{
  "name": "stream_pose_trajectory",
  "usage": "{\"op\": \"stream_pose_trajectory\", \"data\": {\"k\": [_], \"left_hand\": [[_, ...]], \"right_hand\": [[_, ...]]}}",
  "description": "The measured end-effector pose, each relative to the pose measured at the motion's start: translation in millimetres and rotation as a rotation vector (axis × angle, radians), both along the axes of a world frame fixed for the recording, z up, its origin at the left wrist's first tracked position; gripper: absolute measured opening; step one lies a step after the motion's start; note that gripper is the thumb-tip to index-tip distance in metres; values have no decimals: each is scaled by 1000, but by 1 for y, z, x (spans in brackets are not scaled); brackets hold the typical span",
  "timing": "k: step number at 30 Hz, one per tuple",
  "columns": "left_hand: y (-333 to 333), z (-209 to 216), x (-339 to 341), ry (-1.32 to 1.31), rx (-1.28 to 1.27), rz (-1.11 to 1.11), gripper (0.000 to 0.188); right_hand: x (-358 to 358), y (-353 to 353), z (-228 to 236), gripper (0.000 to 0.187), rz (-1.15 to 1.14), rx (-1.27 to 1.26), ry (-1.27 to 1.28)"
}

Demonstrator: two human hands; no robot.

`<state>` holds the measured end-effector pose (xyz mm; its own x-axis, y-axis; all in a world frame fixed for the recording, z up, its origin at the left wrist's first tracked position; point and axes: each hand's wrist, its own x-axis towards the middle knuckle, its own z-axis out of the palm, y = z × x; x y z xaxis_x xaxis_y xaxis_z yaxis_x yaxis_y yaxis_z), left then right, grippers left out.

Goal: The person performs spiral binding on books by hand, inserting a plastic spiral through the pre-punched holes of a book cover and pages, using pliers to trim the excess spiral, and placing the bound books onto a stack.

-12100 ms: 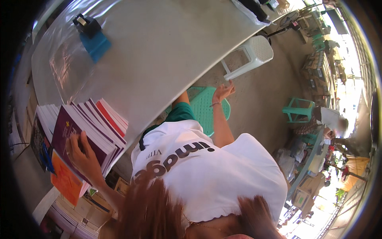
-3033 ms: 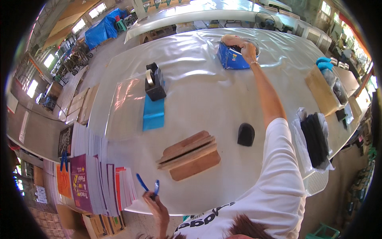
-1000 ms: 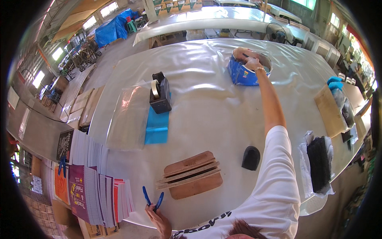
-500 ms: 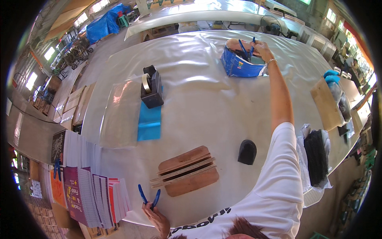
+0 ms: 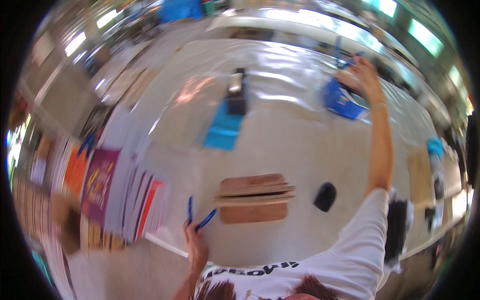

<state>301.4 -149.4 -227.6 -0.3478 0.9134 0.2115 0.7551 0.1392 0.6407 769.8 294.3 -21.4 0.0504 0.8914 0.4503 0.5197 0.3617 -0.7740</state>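
My left hand (image 5: 195,242), low and left of the middle, grips a spring clamp (image 5: 205,220) with blue handles spread in a V. Its fingers close around the lower end, and the jaws are hidden. At the far right of the table, my right arm is stretched out over a cut-open blue container (image 5: 342,101). There my right hand (image 5: 366,75) has its fingers closed on another blue-handled spring clamp (image 5: 338,52), blurred by motion. Between my arms lies a wooden board piece (image 5: 254,214) with thin strips across it, near the left clamp but apart from it.
A black tape dispenser (image 5: 237,95) stands on a blue sheet (image 5: 223,131). Stacks of books (image 5: 102,187) line the left edge, with a blue clamp (image 5: 87,145) there. A black rounded object (image 5: 325,197) lies right of the board. A cardboard box (image 5: 420,180) is at far right.
The whole view has swung, so the table things sit elsewhere in the picture. My right hand and its clamp are higher above the blue container. My left hand still holds its clamp.
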Motion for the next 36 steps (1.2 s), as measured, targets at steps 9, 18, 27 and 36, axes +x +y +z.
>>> {"op": "stream_pose_trajectory", "data": {"k": [9,18,27,36], "left_hand": [[5,10,0,-129,19,-49,22],[-2,0,-6,-232,228,-78,20],[9,-9,-7,-282,343,-108,19],[0,21,-4,-645,356,-259,17]], "right_hand": [[-289,-139,78,24,873,124,29],[-498,-266,38,27,986,789,-145],[-542,-276,-29,41,1054,964,-405],[-344,-307,11,29,878,288,-296]]}}
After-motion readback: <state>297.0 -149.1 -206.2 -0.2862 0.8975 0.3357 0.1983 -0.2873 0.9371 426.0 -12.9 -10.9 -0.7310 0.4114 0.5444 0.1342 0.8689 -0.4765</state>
